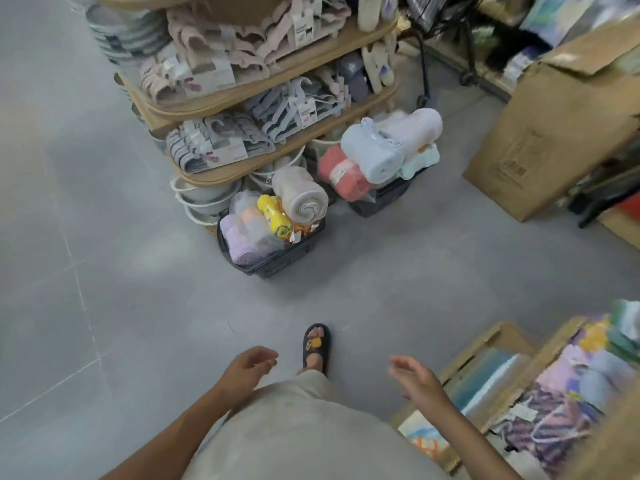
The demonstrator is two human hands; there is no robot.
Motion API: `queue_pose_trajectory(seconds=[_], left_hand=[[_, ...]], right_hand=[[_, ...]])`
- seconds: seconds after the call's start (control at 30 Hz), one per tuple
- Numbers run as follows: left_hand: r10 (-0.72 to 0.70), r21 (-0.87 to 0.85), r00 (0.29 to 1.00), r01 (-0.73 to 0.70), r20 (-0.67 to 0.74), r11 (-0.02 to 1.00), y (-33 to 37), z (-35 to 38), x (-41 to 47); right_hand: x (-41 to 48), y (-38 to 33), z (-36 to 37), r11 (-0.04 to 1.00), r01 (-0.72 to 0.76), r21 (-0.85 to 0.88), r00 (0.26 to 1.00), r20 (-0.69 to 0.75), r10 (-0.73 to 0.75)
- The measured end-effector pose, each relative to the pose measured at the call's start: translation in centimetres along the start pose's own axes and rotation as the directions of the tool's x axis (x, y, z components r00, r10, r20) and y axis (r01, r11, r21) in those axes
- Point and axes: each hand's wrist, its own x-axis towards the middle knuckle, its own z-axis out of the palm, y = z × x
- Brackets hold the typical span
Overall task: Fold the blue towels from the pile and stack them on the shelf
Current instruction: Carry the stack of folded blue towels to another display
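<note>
A rolled pale blue towel (372,154) lies on top of the right black basket (381,199), beside a white roll, a pink one and a mint one. My left hand (247,367) hangs low in front of me, fingers loosely curled, holding nothing. My right hand (414,377) is beside it, fingers apart and empty. Both hands are far from the baskets. A wooden shelf (491,344) at the lower right holds folded towels in blue, teal and patterned colours.
A second black basket (277,261) with lilac, yellow and beige rolls stands on the grey floor ahead. Behind it is a tiered wooden display (242,164) of hangers. A large cardboard box (540,133) stands at the right. My sandalled foot (316,344) is stepping forward.
</note>
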Motion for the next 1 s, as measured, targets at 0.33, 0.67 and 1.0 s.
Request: queue_pose_trajectory(seconds=[0.33, 0.67, 1.0], left_hand=[[0.144, 0.379, 0.854, -0.365, 0.499, 0.851, 25.9, 7.4, 21.3], [0.117, 0.369, 0.624, -0.591, 0.772, 0.717, 47.9, 23.2, 33.8], [0.085, 0.44, 0.834, -0.372, 0.545, 0.817, 59.6, 32.3, 41.4]], right_hand=[[7.0, -0.8, -11.9, 0.901, -0.216, 0.376, 0.872, -0.342, 0.351], [13.9, -5.9, -23.3, 0.733, -0.139, 0.666, 0.713, -0.446, 0.54], [27.7, -11.5, -46.7, 0.841, -0.056, 0.538, 0.803, -0.477, 0.358]])
